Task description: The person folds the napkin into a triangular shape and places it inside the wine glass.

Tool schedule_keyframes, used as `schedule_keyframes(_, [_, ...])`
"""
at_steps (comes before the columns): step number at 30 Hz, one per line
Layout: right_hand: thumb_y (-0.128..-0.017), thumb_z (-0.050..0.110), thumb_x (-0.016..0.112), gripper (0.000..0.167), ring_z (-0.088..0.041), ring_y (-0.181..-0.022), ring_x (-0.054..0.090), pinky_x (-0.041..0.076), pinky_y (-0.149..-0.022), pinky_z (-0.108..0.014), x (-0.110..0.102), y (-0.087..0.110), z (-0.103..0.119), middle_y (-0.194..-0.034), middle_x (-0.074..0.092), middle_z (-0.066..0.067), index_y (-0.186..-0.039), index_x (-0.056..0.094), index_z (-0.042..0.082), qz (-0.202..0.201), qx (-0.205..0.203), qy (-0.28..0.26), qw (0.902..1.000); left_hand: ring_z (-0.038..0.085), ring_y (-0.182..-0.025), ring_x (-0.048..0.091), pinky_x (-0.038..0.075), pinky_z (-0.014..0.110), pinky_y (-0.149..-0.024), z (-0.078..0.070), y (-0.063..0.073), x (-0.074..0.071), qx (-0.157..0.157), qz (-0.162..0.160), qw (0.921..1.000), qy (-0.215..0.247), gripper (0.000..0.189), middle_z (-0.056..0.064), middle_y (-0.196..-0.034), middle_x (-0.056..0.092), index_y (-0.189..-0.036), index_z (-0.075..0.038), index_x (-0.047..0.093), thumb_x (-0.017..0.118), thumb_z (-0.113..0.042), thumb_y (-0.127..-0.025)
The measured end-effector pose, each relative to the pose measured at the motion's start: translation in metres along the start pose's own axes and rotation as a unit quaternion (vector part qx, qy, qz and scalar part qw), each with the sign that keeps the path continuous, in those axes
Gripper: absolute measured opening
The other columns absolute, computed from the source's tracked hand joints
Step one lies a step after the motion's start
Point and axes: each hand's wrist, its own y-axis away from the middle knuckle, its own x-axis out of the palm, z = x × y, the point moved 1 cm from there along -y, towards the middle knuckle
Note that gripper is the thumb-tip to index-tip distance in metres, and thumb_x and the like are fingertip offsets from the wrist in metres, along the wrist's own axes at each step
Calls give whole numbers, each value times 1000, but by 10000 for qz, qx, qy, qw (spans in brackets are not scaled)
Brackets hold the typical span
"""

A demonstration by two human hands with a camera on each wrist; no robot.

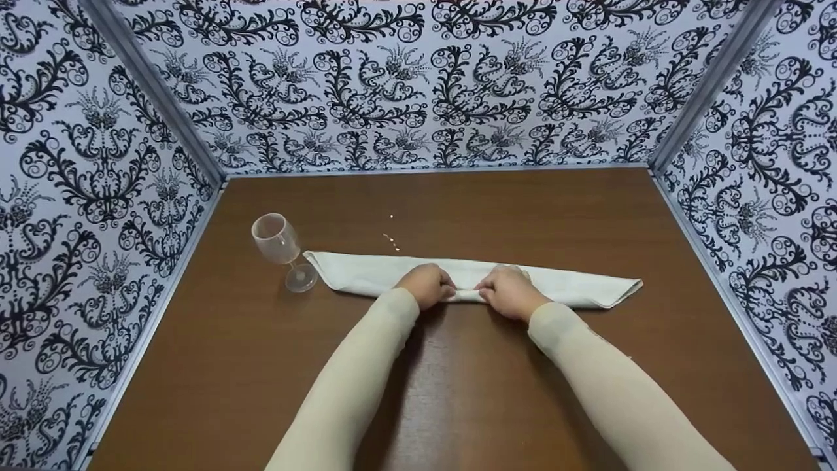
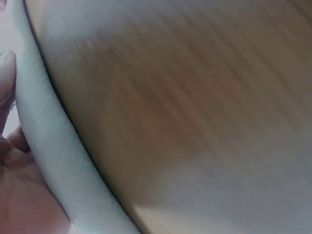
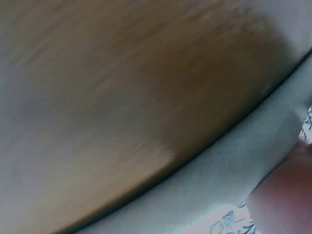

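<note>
The head view is evenly bright, with soft shadows and a pale sheen on the tabletop (image 1: 451,386); wrist views look hazy, wood grain apparently motion-smeared.

We see a clear stemmed glass (image 1: 277,243) standing on its round foot at the left of the brown wooden table (image 1: 209,379), with a few small pale specks (image 1: 396,248) on the wood to its right, towards the far middle, though whether they are crumbs or glints we cannot tell. Around the table we have a far wall (image 1: 399,85), a left wall (image 1: 98,196) and a right wall (image 1: 758,196), all white with black curling leaf patterns, and a grey bar (image 1: 157,91) runs up the far left corner.
</note>
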Motion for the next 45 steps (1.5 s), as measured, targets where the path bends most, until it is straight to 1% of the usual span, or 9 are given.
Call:
schedule_keyframes(5, [-97, 15, 74, 11, -36, -111, 58, 40, -95, -56, 1, 4, 8, -110, 71, -8, -101, 83, 15, -572, -131, -22, 9983, 20, -105, 71, 55, 36, -99, -3, -3, 1, 418, -276, 9987, 32, 17, 4, -108, 79, -109, -15, 83, 70, -9, -100])
schedule_keyframes(8, [-98, 12, 71, 16, -33, -106, 64, 45, -97, -54, -1, 8, 5, -104, 74, -7, -107, 84, 14, -543, -734, 282, 9954, 21, -101, 70, 56, 36, -96, -4, 0, 0, 883, -328, 9948, -380, 24, 5, -107, 76, -113, -19, 84, 68, -7, -101])
schedule_keyframes(10, [-100, 12, 70, 21, -32, -108, 66, 47, -102, -52, -3, 10, 0, -107, 75, -7, -117, 82, 13, -313, -973, 414, 9939, 21, -101, 69, 55, 35, -95, -2, 3, -1, 945, -199, 9932, -651, 26, 4, -110, 74, -121, -24, 82, 68, -13, -103])
schedule_keyframes(15, [-97, 17, 76, 40, -32, -119, 64, 49, -109, -50, -5, 12, -14, -125, 71, -11, -135, 72, 7, 267, -970, 279, 9945, 17, -101, 64, 53, 34, -95, 7, 6, 1, 740, 226, 9953, -587, 42, 2, -119, 68, -139, -28, 70, 77, -30, -98])
schedule_keyframes(21, [-95, 24, 79, 46, -29, -118, 63, 50, -105, -49, -5, 12, -16, -125, 68, -10, -137, 70, 8, 372, -782, -38, 9962, 15, -100, 60, 51, 33, -96, 11, 0, 3, 690, 309, 9965, -355, 52, 1, -122, 69, -139, -26, 70, 84, -34, -90])
schedule_keyframes(27, [-94, 20, 79, 38, -25, -109, 65, 53, -99, -47, -3, 10, -15, -118, 71, -7, -131, 75, 8, 301, -643, -217, 9972, 19, -110, 68, 52, 33, -102, 8, -1, 4, 696, 150, 9963, -480, 43, 1, -121, 72, -132, -25, 76, 85, -25, -90])
schedule_keyframes(34, [-97, 16, 75, 23, -26, -107, 71, 55, -97, -46, -4, 10, -11, -109, 78, -6, -118, 82, 9, 177, -719, -116, 9972, 20, -113, 72, 55, 37, -103, 1, 1, 2, 799, 45, 9930, -867, 24, 1, -117, 77, -123, -24, 81, 73, -24, -101])
schedule_keyframes(38, [-101, 17, 71, 21, -28, -118, 71, 54, -105, -48, -6, 9, -8, -117, 79, -6, -118, 82, 11, 296, -352, -156, 9988, 17, -122, 70, 52, 35, -108, 1, 2, -1, 467, 197, 9962, -703, 23, -3, -123, 78, -121, -22, 81, 71, -21, -101])
schedule_keyframes(45, [-103, 15, 64, 21, -39, -120, 64, 48, -107, -54, -4, 2, 1, -118, 73, -16, -113, 81, 9, 23, 462, -163, 9988, 21, -115, 72, 54, 40, -104, -2, -1, -7, 19, 65, 9998, -170, 19, 2, -115, 80, -115, -17, 81, 68, -15, -101])
